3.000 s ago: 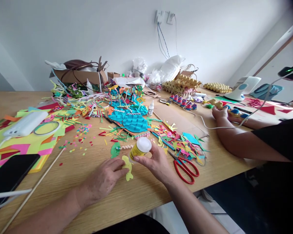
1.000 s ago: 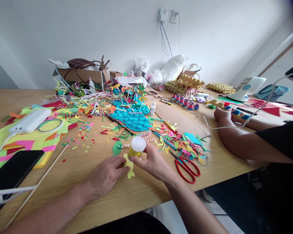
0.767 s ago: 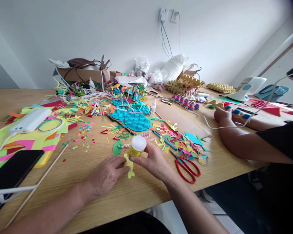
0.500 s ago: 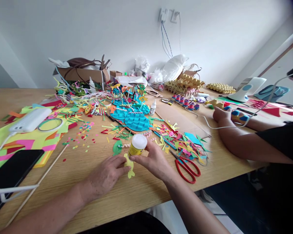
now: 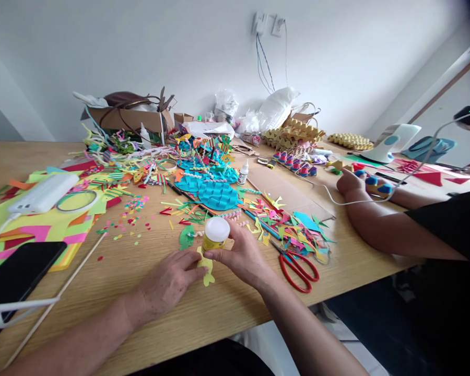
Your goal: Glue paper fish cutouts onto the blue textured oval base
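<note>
My right hand (image 5: 241, 257) is wrapped round a yellow glue stick (image 5: 215, 235) with a wide white end facing up. Its lower end is down at a small yellow paper fish (image 5: 208, 272) that lies on the table near the front edge. The point of contact is hidden behind the fingers. My left hand (image 5: 175, 277) rests on the table, its thumb and fingertips holding the left side of the fish. Just beyond the glue stick lies a green paper shape (image 5: 187, 237) beside a twisted pale cord (image 5: 198, 234).
Red-handled scissors (image 5: 297, 270) lie right of my hands, by a heap of paper scraps (image 5: 297, 230). Behind are blue painted egg-carton pieces (image 5: 218, 194) and a white glue bottle (image 5: 243, 172). A phone (image 5: 21, 277) and stick (image 5: 58, 297) lie left. A co-worker's arm (image 5: 370, 219) is right.
The view has shifted slightly. The glue stick looks a little more upright and slightly lower over the paper fish. My left hand stays on the fish.
</note>
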`<action>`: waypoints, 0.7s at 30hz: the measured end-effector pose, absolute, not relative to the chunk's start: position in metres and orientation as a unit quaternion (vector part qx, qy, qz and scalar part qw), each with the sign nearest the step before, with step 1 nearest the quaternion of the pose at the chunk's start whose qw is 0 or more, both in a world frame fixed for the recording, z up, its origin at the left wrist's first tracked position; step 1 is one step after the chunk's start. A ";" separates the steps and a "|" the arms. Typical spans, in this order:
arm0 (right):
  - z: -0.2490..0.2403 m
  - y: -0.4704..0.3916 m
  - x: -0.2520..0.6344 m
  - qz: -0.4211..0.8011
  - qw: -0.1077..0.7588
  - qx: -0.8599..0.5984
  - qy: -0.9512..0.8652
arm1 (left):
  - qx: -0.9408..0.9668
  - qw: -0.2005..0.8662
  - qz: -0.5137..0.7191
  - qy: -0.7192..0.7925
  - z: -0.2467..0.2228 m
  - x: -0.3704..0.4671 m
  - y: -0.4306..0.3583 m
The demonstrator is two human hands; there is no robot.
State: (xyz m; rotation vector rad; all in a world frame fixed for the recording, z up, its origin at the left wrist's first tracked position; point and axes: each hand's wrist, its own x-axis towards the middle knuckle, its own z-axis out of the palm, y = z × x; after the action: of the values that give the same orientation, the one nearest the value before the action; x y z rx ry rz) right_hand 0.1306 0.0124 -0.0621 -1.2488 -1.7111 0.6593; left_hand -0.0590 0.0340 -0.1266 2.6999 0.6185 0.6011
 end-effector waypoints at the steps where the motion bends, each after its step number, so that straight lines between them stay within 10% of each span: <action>1: -0.062 0.012 0.130 0.266 0.448 -0.500 -0.692 | 0.943 0.148 0.208 0.215 -0.127 -0.059 0.034; 21: -0.060 0.012 0.129 0.294 0.425 -0.493 -0.700 | 0.953 0.088 0.204 0.205 -0.136 -0.062 0.037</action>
State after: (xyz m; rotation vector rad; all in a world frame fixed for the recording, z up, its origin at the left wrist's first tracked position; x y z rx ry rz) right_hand 0.1289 0.0122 -0.0602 -1.2333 -1.7502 0.7353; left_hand -0.0624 0.0366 -0.1362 2.8387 0.6091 0.6065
